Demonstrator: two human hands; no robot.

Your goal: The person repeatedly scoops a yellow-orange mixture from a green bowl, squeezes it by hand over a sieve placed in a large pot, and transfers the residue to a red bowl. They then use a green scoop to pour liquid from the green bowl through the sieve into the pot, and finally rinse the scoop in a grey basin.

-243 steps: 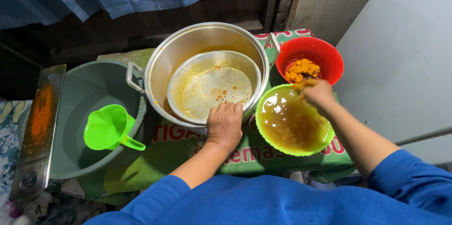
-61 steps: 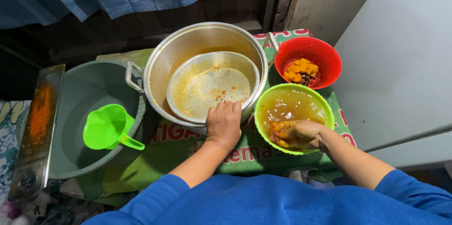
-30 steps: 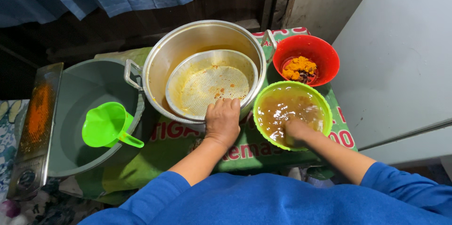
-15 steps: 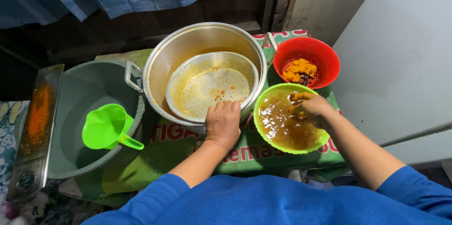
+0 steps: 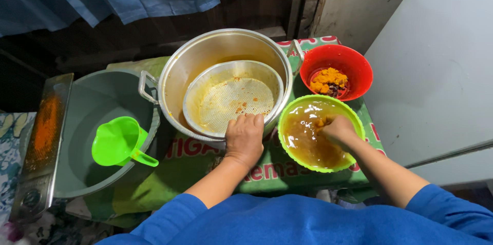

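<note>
Rust-orange powder lies along a metal tray (image 5: pixel 43 142) at the far left edge.

Grey plastic bucket (image 5: pixel 82 137), left of centre: a bright green plastic scoop jug (image 5: pixel 119 142) sits inside it against the right wall, handle pointing to the right.

Large aluminium pot (image 5: pixel 215 57), centre, with a side handle touching the bucket's rim. Thin walls, likely light when empty and stiff, though the wet yellow film inside could make it slippery; the side handles look like the safest hold.

Metal sieve bowl (image 5: pixel 233 99), nested tilted inside the pot, with a perforated bottom and orange flecks clinging to it. Judged light and rigid; best held by its rolled rim.

Left hand (image 5: pixel 245 136): palm down, fingers curled over the near rim of the sieve and pot, gripping it.

Green printed sack (image 5: pixel 179 165), spread beneath the vessels as a cover.

Lime-green plastic bowl (image 5: pixel 288 116), right of centre and just beside the pot, filled with cloudy brown-yellow liquid; likely heavy, sloshing, somewhat flexible at the rim.

Right hand (image 5: pixel 339 132): dipped in that bowl, fingers bunched around yellow pulp at the liquid's surface.

Red plastic bowl (image 5: pixel 357 68), far right, holding a mound of yellow-orange pulp (image 5: pixel 328 80) with dark bits.
</note>
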